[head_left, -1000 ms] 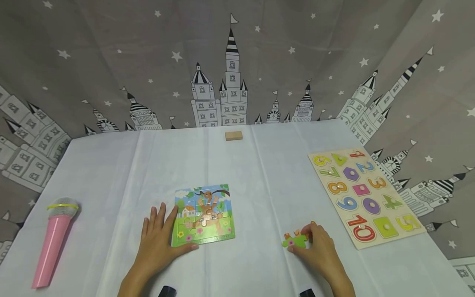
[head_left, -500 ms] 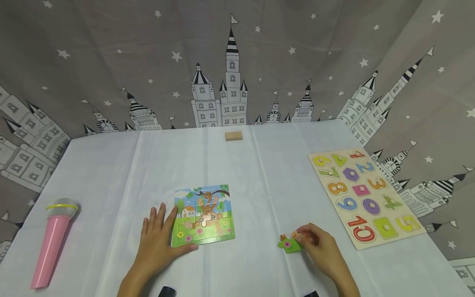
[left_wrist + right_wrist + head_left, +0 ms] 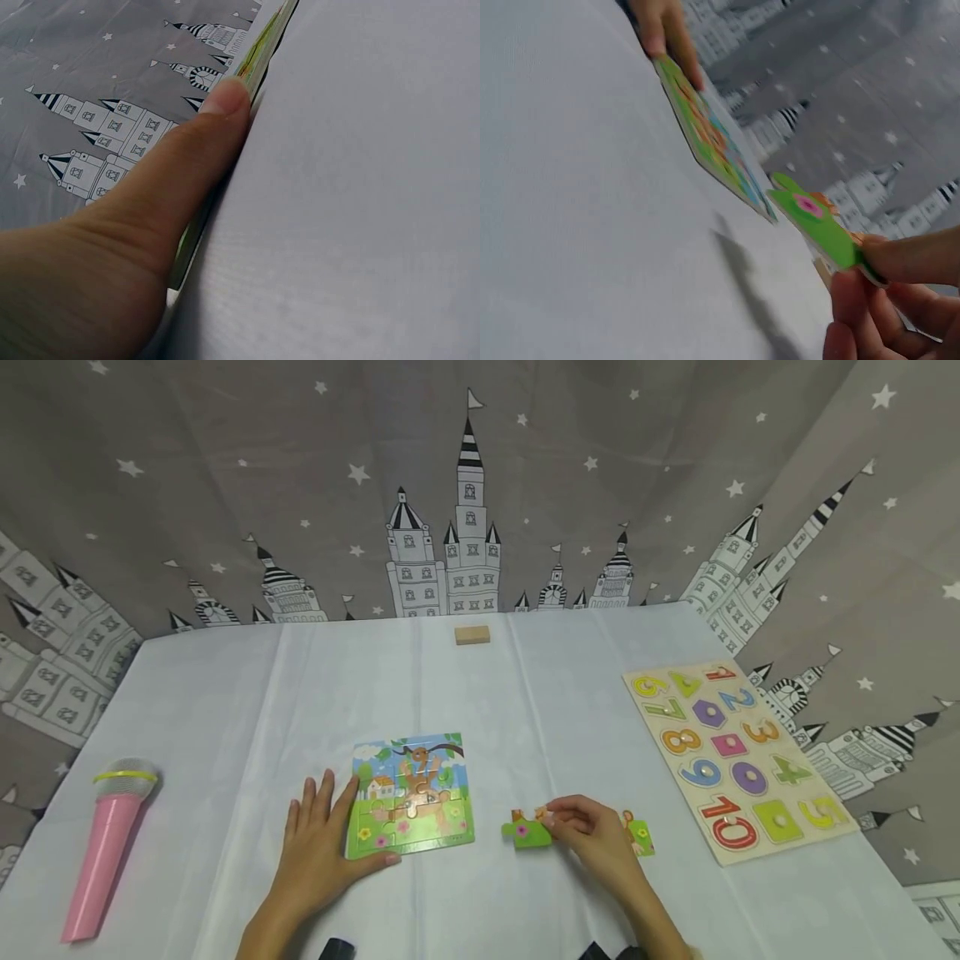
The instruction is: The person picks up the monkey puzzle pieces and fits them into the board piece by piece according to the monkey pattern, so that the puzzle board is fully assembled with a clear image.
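My left hand (image 3: 315, 831) lies at the lower left corner of the jigsaw puzzle board (image 3: 442, 835), fingers spread along its left edge and thumb against its near edge. The left wrist view shows that thumb (image 3: 184, 157) touching the board's side. Between thumb and fingers, my right hand (image 3: 596, 839) pinches a green jigsaw piece (image 3: 528, 835) with a pink flower. In the right wrist view this piece (image 3: 814, 217) is held above the white cloth, apart from the board. Partly hidden by the right hand, another green jigsaw piece (image 3: 641, 836) lies on the cloth.
At the right lies a wooden number-and-shape board (image 3: 731, 764). A pink toy microphone (image 3: 108, 852) lies at the far left, and a small wooden block (image 3: 472, 635) near the back edge. Behind the table hangs a grey castle-print cloth (image 3: 570, 485).
My right hand has moved left with its jigsaw piece, closer to the puzzle board. The second piece on the cloth has come into view behind it. The left hand has stayed in place.
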The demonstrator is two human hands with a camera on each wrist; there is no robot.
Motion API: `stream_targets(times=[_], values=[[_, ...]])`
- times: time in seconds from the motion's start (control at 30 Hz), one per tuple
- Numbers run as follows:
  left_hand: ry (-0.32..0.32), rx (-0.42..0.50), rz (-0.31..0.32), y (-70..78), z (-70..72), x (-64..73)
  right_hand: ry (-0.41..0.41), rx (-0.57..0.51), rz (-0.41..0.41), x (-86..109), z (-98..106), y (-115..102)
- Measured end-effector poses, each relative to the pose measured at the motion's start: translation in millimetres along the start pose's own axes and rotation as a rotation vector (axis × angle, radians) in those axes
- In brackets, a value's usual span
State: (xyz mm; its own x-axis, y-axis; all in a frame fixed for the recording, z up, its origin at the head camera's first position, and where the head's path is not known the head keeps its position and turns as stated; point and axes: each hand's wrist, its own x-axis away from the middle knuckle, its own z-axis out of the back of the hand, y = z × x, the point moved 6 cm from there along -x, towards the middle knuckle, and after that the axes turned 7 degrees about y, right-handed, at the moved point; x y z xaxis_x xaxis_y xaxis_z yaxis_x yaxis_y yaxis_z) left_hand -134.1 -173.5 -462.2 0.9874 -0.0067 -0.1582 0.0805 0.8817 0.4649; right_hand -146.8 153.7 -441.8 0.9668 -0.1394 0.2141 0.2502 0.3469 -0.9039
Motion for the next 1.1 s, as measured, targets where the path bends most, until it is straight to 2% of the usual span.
stream_targets(times=[0.23,0.47,0.73,0.9,1.1], values=[[-0.001,-0.004,0.004,-1.0,0.9,-0.1,-0.075,-0.071,0.055,-17.8,-35,-16],[-0.004,0.001,0.004,0.3,0.9,0.0,-0.183,-0.129,0.095,-29.8,-68,-29],[-0.009,0.011,0.006,-0.1,2.0,0.4,-0.313,-0.201,0.091,-35.6,-106,-44],[-0.017,0.013,0.004,-0.9,0.6,0.4,-0.381,-0.164,0.102,-34.5,-126,-51],[-0.014,0.008,0.001,-1.2,0.4,0.1,-0.409,-0.084,0.08,-30.3,-139,-53]])
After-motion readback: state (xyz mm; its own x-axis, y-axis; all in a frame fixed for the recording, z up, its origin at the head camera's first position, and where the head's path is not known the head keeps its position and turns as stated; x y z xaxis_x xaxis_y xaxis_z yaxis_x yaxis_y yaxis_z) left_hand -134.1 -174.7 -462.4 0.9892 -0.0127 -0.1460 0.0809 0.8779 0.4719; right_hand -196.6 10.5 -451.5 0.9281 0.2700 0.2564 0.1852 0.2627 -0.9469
